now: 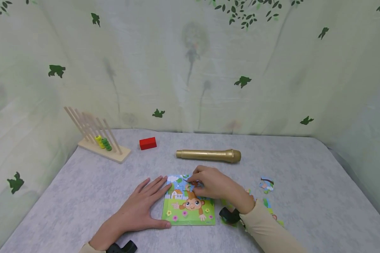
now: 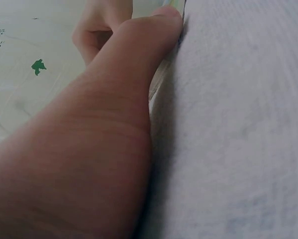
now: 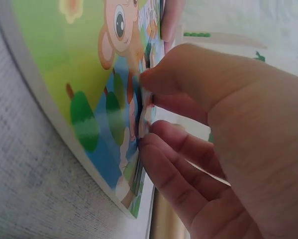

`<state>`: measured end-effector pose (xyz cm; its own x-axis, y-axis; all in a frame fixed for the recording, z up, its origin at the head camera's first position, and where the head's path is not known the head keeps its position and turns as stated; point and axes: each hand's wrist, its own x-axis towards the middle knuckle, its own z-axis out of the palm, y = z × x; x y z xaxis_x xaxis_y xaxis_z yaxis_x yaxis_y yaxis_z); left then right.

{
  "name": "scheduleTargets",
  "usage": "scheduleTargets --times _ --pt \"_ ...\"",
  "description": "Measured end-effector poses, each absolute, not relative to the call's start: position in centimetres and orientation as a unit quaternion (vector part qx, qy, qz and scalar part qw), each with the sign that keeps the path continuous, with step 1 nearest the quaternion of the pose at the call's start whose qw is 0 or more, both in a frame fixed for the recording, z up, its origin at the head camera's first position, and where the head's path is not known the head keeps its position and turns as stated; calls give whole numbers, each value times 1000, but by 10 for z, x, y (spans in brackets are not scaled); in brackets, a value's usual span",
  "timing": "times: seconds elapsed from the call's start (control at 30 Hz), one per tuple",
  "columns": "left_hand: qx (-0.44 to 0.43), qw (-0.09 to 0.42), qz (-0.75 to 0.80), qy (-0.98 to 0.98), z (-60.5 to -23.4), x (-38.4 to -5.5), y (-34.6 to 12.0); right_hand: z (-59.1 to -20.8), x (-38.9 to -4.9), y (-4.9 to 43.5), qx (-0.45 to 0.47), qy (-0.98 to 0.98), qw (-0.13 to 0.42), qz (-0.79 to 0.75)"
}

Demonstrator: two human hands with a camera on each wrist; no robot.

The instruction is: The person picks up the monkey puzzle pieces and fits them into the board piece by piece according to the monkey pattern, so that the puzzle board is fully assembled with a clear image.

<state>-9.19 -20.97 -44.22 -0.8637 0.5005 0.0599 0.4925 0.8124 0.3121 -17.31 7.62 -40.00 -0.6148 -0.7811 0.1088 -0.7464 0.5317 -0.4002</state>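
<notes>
A square jigsaw puzzle board (image 1: 190, 219) with a cartoon monkey on green grass lies on the table in the head view. My left hand (image 1: 139, 211) rests along its left side, fingers spread and thumb at the lower left corner. Over the upper right part of the picture, my right hand (image 1: 216, 184) pinches a small puzzle piece (image 1: 194, 183). From the right wrist, that puzzle piece (image 3: 145, 114) shows between thumb and fingers, low over the board's upper area. The left wrist view shows mostly the thumb side of my left hand (image 2: 114, 94); its other fingers are hidden.
Loose puzzle pieces (image 1: 266, 185) lie to the right, several partly covered by my right forearm. Behind the board is a gold toy microphone (image 1: 206, 155). Farther left are a red block (image 1: 147, 143) and a wooden peg stand (image 1: 98, 149) with yellow and green beads.
</notes>
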Motion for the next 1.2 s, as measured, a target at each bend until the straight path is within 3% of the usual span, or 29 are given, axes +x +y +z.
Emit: scheduleTargets --times 0.67,1.2 --pt "256 25 160 953 -439 -93 -209 -397 -171 83 -463 863 55 -197" --pt "251 21 165 953 -442 -92 -208 -381 -164 114 -449 869 69 -195"
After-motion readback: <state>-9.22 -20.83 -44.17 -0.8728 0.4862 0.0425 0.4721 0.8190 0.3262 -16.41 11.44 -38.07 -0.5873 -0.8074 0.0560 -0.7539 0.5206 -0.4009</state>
